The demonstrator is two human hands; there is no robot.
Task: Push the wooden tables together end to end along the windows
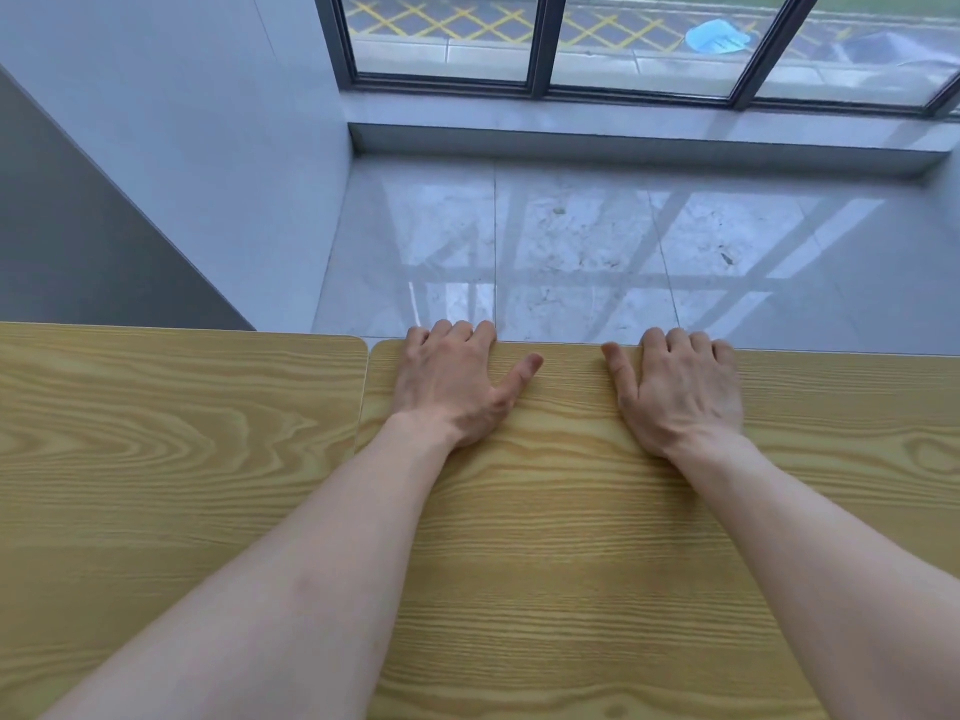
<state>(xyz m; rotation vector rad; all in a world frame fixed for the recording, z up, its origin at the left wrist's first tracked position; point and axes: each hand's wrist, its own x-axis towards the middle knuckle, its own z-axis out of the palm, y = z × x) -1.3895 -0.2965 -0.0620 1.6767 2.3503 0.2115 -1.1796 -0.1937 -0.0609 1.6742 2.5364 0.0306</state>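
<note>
Two light wooden tables stand side by side below me. The left table [156,433] and the right table [571,537] are separated by a thin gap, and the right one's far edge sits slightly nearer to me. My left hand [457,381] and my right hand [685,392] both rest on the right table, fingers curled over its far edge and thumbs lying on top. The windows [644,39] run along the far wall, beyond a strip of floor.
Glossy grey floor tiles [597,241] lie between the tables and a low stone sill [623,142] under the windows. A white wall [182,148] closes the left side, meeting the left table's far edge.
</note>
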